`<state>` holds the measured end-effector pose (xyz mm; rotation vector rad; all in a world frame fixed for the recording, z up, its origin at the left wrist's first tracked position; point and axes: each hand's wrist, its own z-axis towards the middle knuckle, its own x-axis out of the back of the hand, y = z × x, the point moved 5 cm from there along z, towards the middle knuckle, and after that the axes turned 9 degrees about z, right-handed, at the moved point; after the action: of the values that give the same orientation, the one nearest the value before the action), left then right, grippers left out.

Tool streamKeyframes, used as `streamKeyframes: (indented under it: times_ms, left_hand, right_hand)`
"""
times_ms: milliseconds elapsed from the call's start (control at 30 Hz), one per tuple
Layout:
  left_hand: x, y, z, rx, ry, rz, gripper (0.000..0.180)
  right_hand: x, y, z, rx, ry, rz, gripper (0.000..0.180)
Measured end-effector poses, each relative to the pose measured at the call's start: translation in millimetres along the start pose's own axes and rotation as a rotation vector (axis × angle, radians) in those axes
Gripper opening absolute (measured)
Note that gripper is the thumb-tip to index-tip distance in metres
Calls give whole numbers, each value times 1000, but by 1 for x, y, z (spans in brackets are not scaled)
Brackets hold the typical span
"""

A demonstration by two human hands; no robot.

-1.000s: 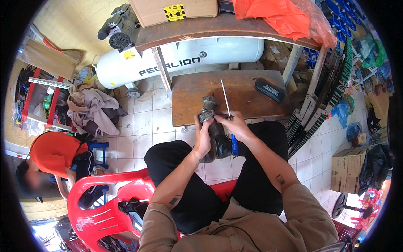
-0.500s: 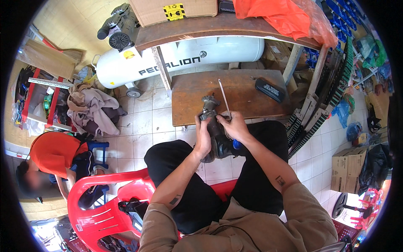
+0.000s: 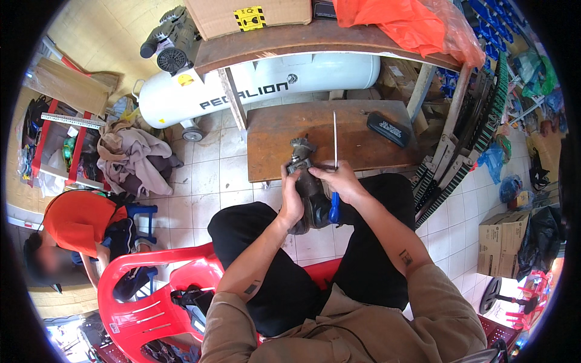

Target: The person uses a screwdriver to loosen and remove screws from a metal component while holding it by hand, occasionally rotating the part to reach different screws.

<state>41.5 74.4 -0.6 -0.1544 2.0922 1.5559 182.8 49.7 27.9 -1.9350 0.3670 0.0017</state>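
Note:
I sit on a red chair with a dark, greasy motor-like part (image 3: 307,181) held between my knees, its metal end pointing toward a low wooden table (image 3: 275,136). My left hand (image 3: 293,199) grips the part's left side. My right hand (image 3: 339,180) rests on its top and holds a screwdriver (image 3: 334,140) with a blue handle; the long metal shaft points away from me over the table.
A black case (image 3: 388,129) lies on the low table. Behind it lies a white air compressor tank (image 3: 266,85) under a wooden bench with a cardboard box and an orange bag (image 3: 399,24). A person in an orange shirt (image 3: 75,218) crouches at my left beside a red plastic chair (image 3: 145,290).
The screwdriver shaft has swung from leaning left to pointing straight away from me. Both hands stay on the part.

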Motion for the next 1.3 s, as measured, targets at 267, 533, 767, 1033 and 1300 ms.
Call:
streamKeyframes:
  times_ms: [267,533,767,1033,1300]
  left_hand:
    - [10,-7,6,-26,67,77,40]
    - [6,-5,6,-27,52,48,38]
    - [1,1,2,0,5,-17,39]
    - [0,3,1,-26,-10,-33,40]
    - [2,1,2,-27,41,22,39]
  right_hand:
    - [-5,3,-1,254,12,-333,31]
    - [-5,-8,-5,292,69,-336,26]
    - [-1,8,6,148,7,-9,22]
    - [1,12,6,-29,-8,59,21]
    - [-6,-2,-4,176,0,-137,29]
